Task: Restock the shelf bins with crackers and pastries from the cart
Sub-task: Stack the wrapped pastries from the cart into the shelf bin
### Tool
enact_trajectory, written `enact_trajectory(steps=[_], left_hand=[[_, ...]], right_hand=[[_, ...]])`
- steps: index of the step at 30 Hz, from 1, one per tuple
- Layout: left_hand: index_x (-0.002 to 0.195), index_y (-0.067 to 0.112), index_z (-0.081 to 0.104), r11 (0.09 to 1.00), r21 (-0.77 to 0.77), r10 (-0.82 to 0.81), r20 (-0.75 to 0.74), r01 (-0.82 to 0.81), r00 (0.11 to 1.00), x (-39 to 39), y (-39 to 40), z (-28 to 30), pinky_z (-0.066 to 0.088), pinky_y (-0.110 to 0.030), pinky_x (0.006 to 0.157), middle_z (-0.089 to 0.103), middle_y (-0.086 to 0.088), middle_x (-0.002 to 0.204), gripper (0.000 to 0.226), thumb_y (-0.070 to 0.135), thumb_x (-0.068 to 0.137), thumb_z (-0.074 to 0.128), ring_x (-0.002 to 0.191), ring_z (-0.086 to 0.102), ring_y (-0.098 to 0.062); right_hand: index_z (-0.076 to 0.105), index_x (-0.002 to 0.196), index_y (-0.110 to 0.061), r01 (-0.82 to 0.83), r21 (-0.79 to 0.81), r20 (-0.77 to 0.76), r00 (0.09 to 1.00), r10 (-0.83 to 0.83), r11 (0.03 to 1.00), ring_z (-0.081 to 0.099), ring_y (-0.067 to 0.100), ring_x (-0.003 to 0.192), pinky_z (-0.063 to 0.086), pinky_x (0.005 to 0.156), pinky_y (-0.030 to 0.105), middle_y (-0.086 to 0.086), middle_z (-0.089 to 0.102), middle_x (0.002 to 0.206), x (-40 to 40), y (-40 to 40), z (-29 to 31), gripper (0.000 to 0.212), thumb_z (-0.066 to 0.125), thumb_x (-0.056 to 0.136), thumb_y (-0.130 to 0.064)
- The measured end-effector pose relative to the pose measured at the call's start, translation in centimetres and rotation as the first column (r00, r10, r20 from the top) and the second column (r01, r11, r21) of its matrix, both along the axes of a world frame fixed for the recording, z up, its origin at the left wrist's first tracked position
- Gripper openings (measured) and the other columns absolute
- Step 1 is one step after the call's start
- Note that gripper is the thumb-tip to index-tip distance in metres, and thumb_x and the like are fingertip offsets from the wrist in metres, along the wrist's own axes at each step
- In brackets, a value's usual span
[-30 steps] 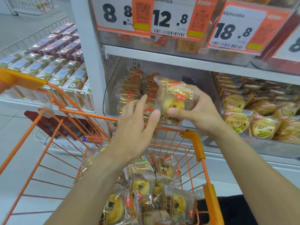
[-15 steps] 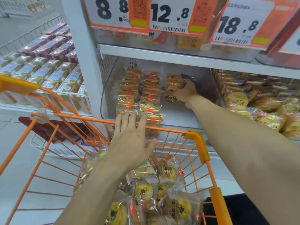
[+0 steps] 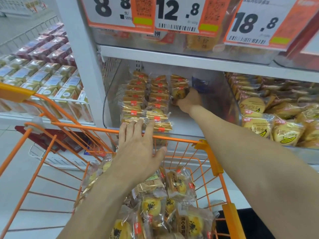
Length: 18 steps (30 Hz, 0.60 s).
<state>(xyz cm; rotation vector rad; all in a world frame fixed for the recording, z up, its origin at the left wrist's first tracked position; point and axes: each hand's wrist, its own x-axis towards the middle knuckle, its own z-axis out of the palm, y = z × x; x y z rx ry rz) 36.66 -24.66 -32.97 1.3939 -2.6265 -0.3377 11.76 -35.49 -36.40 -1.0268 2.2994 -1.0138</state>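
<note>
Deep inside the clear shelf bin (image 3: 110, 100), right hand (image 3: 189, 100) grips a wrapped pastry pack (image 3: 179, 94), fingers curled round it, pressing it against the back-right stack of same packs (image 3: 178, 82); pack sits at the rear of the bin's third column, touching the stack behind it. Two full columns of wrapped pastries (image 3: 146, 100) fill the bin's left side, front ones lying flat near the bin lip. Blue wrapper (image 3: 201, 85) visible just behind the right hand, contents unclear

Left hand (image 3: 138, 145) spread flat, fingers straight and together, thumb out, hovering over the orange cart's front rim (image 3: 172, 139); holds nothing, contact with rim cannot tell. Orange wire cart (image 3: 212, 163) parked right against the shelf, holding loose yellow pastry packs with dark sesame tops (image 3: 172, 200) piled in its basket

Neighbouring bin to the right holds round banana-print cracker packs (image 3: 283, 135). Price tags 8.8 (image 3: 112, 9), 12.8 (image 3: 177, 12), 18.8 (image 3: 253, 23) hang on the shelf above. Boxed goods (image 3: 43, 71) line the wire shelf at far left
</note>
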Motion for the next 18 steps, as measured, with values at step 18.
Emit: enact_trajectory(steps=[18], left_hand=[[0.153,0.021,0.027,0.993,0.106,-0.036,-0.128,0.050,0.991,0.5,-0.2,1.9,0.004,-0.038,0.121,0.025,-0.004,0.154,0.061,0.040,0.099,0.048,0.146,0.011,-0.019]], right_hand=[[0.059,0.110,-0.005,-0.090,0.065,-0.267,0.958,0.104,0.994,0.064,0.026,0.105,0.054,0.085,0.032,0.010,0.066,0.113,1.0,3.2,6.2,0.034,0.066,0.084,-0.026]])
